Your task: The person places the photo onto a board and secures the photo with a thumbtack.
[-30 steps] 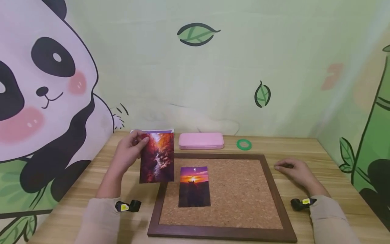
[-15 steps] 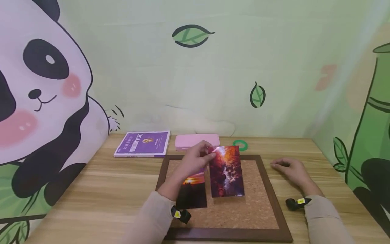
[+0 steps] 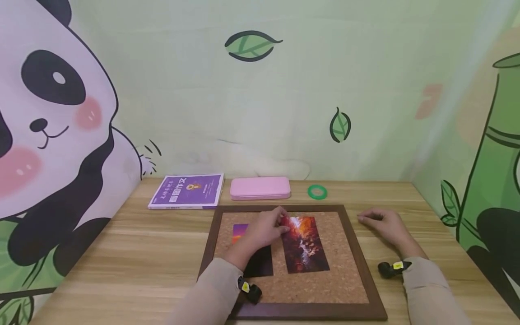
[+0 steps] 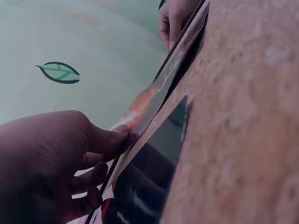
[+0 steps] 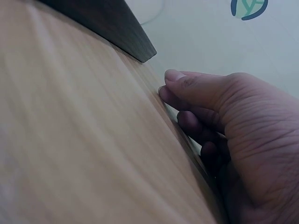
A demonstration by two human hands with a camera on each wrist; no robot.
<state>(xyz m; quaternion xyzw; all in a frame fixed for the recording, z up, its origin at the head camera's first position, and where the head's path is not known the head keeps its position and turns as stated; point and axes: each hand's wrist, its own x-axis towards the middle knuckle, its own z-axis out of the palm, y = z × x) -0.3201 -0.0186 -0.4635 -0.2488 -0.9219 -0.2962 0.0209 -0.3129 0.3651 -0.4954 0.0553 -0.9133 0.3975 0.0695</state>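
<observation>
One held photo (image 3: pixel 306 248) now nearer corkboard (image 3: pixel 313 289)

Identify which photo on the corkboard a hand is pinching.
The reddish photo on the right: the left hand pinches its upper left corner. The purple-topped photo, partly hidden behind that hand, isn't held.

Red-orange photo (image 3: pixel 306 248), speckled tan corkboard (image 3: pixel 341 286).

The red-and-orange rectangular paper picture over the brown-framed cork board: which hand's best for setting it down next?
Probably the left hand: it pinches the picture near its upper left corner, over the board. The right hand holds nothing and sits off the board, beyond its right side.
</observation>
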